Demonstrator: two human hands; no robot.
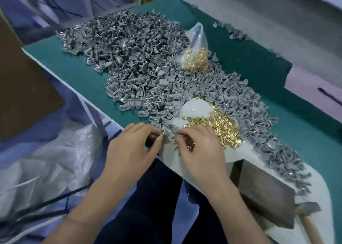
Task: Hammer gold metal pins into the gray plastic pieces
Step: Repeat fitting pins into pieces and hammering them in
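Note:
A big heap of gray plastic pieces (133, 58) covers the green table top (77, 71). Loose gold pins (220, 129) lie in a pile on a white patch near the front edge. My left hand (133, 147) pinches a small gray piece (163, 132) at the table's edge. My right hand (201, 151) is curled over several gold pins (189, 144) and holds some between its fingers, right next to the left hand's piece. A hammer (307, 212) with a wooden handle lies at the lower right, untouched.
A clear plastic bag of gold pins (195, 58) rests on the gray heap. A dark wooden block (262, 193) sits at the table's front right corner. Below the table on the left are a large clear plastic bag (46, 160) and a brown cardboard box (22, 88).

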